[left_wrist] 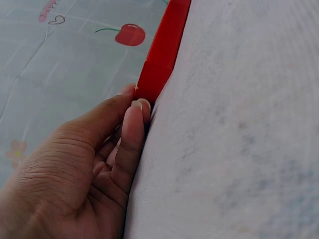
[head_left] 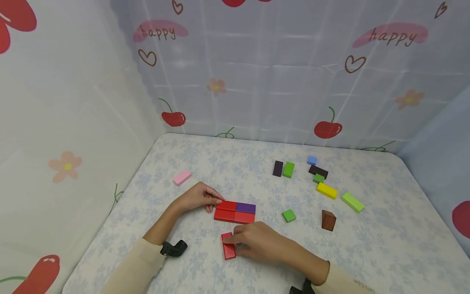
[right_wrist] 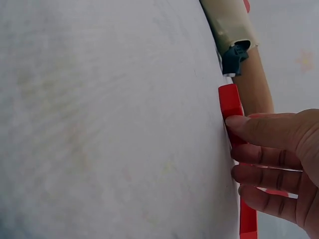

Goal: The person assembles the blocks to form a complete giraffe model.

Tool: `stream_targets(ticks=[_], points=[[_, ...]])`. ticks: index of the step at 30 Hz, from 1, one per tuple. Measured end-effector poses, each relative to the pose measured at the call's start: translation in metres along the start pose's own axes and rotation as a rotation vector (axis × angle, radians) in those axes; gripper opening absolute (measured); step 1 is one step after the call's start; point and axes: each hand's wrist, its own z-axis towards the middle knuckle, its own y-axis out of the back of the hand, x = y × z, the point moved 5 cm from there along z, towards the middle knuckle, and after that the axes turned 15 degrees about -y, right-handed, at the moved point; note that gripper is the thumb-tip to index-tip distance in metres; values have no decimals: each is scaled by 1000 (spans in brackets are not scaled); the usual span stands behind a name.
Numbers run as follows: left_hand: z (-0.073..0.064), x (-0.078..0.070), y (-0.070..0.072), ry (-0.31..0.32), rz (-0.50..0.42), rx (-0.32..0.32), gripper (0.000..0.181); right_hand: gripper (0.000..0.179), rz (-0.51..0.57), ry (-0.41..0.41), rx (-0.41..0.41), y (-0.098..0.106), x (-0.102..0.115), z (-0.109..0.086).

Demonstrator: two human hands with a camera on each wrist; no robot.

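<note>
Three red blocks [head_left: 225,215] and one purple block [head_left: 246,208] lie side by side in a two-by-two rectangle on the table. My left hand [head_left: 200,197] pinches the far-left red block [head_left: 228,205] at its left corner. The left wrist view shows its bent fingers against the end of a red block [left_wrist: 162,50]. Nearer to me, my right hand [head_left: 258,243] holds a separate red block [head_left: 229,252] lying on the table, index finger across it and thumb at its right side. In the right wrist view the thumb covers part of a red block [right_wrist: 229,99].
A pink block [head_left: 182,177] lies at the far left. On the right are green blocks [head_left: 289,215], dark blocks [head_left: 278,168], a blue block [head_left: 312,160], a yellow block [head_left: 327,190], a lime block [head_left: 353,202] and a brown block [head_left: 328,220]. Printed curtains border the table.
</note>
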Motion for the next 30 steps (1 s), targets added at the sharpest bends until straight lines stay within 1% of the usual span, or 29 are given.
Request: stream_targets(ticks=[3,7,12,16,23,30], points=[[-1,0,0,-4,3,-1,16,41,-10,25,-18,0,3,4],[0,0,0,-4,3,-2,16,48,-45,28,-16,0,8,11],[1,2,0,-8,4,1,15,42,-87,-6,-29,-1,14,18],[1,2,1,-8,1,2,14,40,-116,-29,-64,-1,18,25],[1,2,1,-9,6,13,14,42,-96,-76,-96,-3,17,34],[1,1,1,-9,20,9,15,42,-97,-107,-127,-4,14,37]])
